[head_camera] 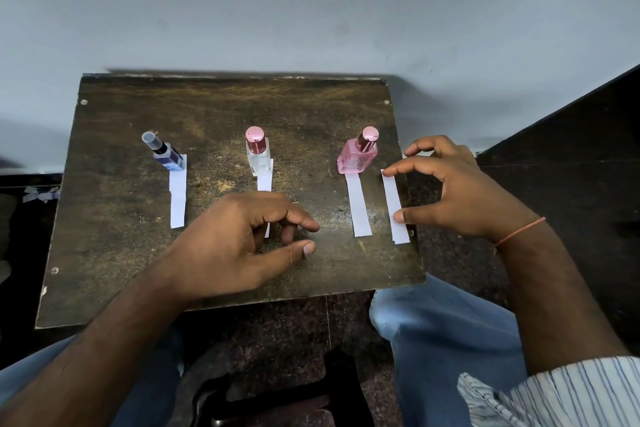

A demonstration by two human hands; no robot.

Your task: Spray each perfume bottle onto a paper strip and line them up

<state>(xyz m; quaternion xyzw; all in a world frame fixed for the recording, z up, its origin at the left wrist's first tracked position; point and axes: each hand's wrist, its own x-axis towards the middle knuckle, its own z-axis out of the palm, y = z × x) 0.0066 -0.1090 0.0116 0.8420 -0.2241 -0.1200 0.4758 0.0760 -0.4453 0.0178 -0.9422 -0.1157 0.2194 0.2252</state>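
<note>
Three capped perfume bottles stand in a row across the wooden board [114,253]: a blue bottle [168,156] on the left, a clear bottle [258,158] with a pink cap in the middle, and a pink bottle [356,158] on the right. A white paper strip runs toward me from each: the left strip [178,199], the middle strip [265,181] and the right strip [360,208]. My left hand [239,246] covers the middle strip's near end, fingers loosely curled, holding nothing that I can see. My right hand [460,194] touches a fourth strip [394,198] with index fingertip and thumb.
The fourth strip lies along the board's right edge, its near end slightly over it. A grey wall rises behind the board, and a dark surface [571,149] stands to the right. My knees in blue jeans [443,340] are below the board's near edge.
</note>
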